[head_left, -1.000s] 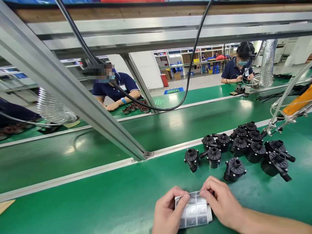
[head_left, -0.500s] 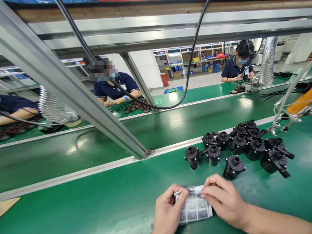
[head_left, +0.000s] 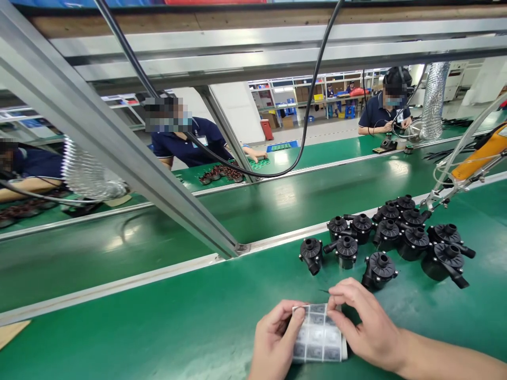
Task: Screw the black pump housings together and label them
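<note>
My left hand (head_left: pixel 276 336) is closed on a sheet of labels (head_left: pixel 317 336), its thumb pressed on the top left corner. Rows of grey rectangular labels cover the sheet, which is held just above the green bench. At the sheet's top right, my right hand (head_left: pixel 366 323) is pinched, thumb and fingers close together. A thin dark sliver (head_left: pixel 324 291) sticks out from its fingertips; it looks like a label seen edge-on. Beyond my hands stand several black pumps (head_left: pixel 381 266) with round ribbed tops and side spouts.
An orange tool (head_left: pixel 477 155) on a metal arm hangs at the right. A slanted metal post (head_left: pixel 158 174) rises from the bench edge at left, and a black cable (head_left: pixel 304 126) loops down. Co-workers (head_left: pixel 190 140) sit across the green belt (head_left: pixel 277 198).
My right hand has lifted slightly, and a thin dark sliver now shows at its fingertips. The clear strip along the sheet's top is no longer seen. A co-worker's hand has reached out across the bench.
</note>
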`<state>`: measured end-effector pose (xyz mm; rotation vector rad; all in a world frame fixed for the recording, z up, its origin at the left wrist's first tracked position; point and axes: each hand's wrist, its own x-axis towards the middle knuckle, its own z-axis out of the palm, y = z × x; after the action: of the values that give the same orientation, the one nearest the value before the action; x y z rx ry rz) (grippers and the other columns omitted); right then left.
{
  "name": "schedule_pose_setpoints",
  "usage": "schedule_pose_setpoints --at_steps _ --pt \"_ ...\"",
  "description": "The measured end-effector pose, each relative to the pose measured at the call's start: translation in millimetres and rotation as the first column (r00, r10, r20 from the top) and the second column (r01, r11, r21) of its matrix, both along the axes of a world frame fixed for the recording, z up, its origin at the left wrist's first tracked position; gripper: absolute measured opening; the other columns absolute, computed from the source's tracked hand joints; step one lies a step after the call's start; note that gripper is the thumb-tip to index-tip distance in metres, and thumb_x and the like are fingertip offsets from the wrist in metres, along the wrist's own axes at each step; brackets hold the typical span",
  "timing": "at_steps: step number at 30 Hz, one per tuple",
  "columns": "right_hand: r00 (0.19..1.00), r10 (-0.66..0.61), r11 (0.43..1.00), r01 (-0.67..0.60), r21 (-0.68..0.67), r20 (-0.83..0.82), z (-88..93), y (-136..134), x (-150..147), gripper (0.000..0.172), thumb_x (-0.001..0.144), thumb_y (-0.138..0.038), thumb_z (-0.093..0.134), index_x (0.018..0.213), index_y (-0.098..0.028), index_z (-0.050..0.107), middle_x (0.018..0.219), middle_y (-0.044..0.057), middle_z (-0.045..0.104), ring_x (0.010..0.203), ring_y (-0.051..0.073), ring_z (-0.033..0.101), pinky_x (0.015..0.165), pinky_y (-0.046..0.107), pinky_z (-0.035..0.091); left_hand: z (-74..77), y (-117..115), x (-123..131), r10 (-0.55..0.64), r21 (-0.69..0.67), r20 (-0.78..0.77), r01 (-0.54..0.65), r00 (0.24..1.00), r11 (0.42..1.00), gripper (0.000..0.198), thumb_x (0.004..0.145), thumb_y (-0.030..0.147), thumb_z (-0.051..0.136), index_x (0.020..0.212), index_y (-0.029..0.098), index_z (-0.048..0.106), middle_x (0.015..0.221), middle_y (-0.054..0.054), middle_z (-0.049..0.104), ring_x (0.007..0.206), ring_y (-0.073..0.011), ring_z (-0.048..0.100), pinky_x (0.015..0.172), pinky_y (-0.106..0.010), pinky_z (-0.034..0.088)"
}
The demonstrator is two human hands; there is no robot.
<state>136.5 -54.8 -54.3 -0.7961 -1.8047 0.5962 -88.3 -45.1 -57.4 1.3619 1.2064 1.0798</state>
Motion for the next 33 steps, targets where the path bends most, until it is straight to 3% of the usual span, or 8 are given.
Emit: schedule_pose_setpoints --at_steps 8,14,17,21,25,28,31,33 --pt "0.997 -0.069 0.992 0.067 -0.108 -0.015 -1.0 -5 -8 0.06 0.099 -0.01 0.058 0.151 -0.029 0.035 0.11 0.002 0.072 0.112 0.023 0.062 0.11 0.044 0.047 3.7 -1 2 0.0 0.108 -0.034 0.004 0.999 0.994 0.033 0.088 0.049 0.077 0.082 0.017 0.081 0.084 -0.01 0.083 0.078 -0.0248 0.078 0.073 -0.028 0.063" --pt "0.998 -0.032 0.992 0.039 0.12 -0.057 0.6 -4 -8 0.068 0.098 -0.003 0.06 0.156 -0.028 0.034 0.1 0.001 0.076 0.1 0.024 0.065 0.101 0.047 0.054 2.8 0 2 0.013 0.125 -0.104 0.0 0.995 0.992 0.03 0.091 0.045 0.075 0.078 0.019 0.082 0.075 -0.006 0.081 0.065 -0.0201 0.074 0.061 -0.024 0.058" --pt "0.983 -0.046 0.998 0.052 0.027 -0.179 -0.7 -7 -11 0.073 0.096 -0.005 0.063 0.158 -0.03 0.033 0.128 0.008 0.07 0.11 0.023 0.068 0.099 0.043 0.06 2.0 -1 4 -0.04 0.19 -0.119 0.063 0.992 0.98 0.023 0.093 0.037 0.074 0.078 0.022 0.082 0.081 -0.005 0.084 0.074 -0.0223 0.078 0.07 -0.026 0.061" --pt "0.965 0.059 0.994 -0.08 -0.072 -0.257 1.3 -12 -21 0.077 0.096 -0.006 0.062 0.161 -0.033 0.032 0.156 0.014 0.044 0.125 0.024 0.063 0.086 0.032 0.068 4.0 -2 10 -0.153 0.334 -0.114 0.183 0.982 0.924 0.015 0.096 0.024 0.071 0.084 0.026 0.081 0.089 -0.003 0.086 0.09 -0.0238 0.081 0.086 -0.031 0.063" --pt "0.955 0.116 0.991 -0.13 -0.035 -0.271 14.3 -16 -16 0.078 0.096 -0.002 0.058 0.161 -0.034 0.031 0.153 0.015 0.046 0.12 0.023 0.065 0.08 0.03 0.07 1.3 0 4 -0.173 0.449 -0.27 0.283 0.947 0.847 0.01 0.097 0.027 0.073 0.104 0.029 0.08 0.097 -0.004 0.086 0.095 -0.0235 0.081 0.092 -0.032 0.064" --pt "0.962 -0.069 0.996 0.083 0.043 -0.266 27.2 -9 8 0.076 0.096 -0.002 0.061 0.159 -0.036 0.035 0.155 0.015 0.044 0.123 0.027 0.063 0.082 0.037 0.07 -8.8 1 -9 0.02 0.59 -0.43 0.264 0.903 0.763 0.046 0.094 0.035 0.076 0.138 0.03 0.068 0.13 -0.012 0.078 0.123 -0.033 0.073 0.11 -0.049 0.057" --pt "0.908 -0.381 0.899 0.407 0.16 -0.172 32.7 7 40 0.082 0.096 -0.007 0.067 0.162 -0.038 0.03 0.164 0.014 0.031 0.143 0.035 0.048 0.105 0.057 0.061 -21.1 -1 -13 0.032 0.689 -0.574 0.461 0.819 0.559 0.058 0.095 0.036 0.073 0.15 0.038 0.057 0.15 -0.012 0.066 0.14 -0.0401 0.06 0.124 -0.07 0.034" --pt "0.868 -0.481 0.859 0.495 0.131 -0.124 30.1 19 56 0.082 0.099 -0.013 0.065 0.165 -0.037 0.022 0.168 0.014 0.023 0.151 0.037 0.037 0.114 0.064 0.052 -25.2 -2 -9 -0.027 0.631 -0.717 0.665 0.697 0.398 0.055 0.097 0.032 0.071 0.149 0.041 0.057 0.145 -0.009 0.07 0.137 -0.0378 0.063 0.126 -0.071 0.027"
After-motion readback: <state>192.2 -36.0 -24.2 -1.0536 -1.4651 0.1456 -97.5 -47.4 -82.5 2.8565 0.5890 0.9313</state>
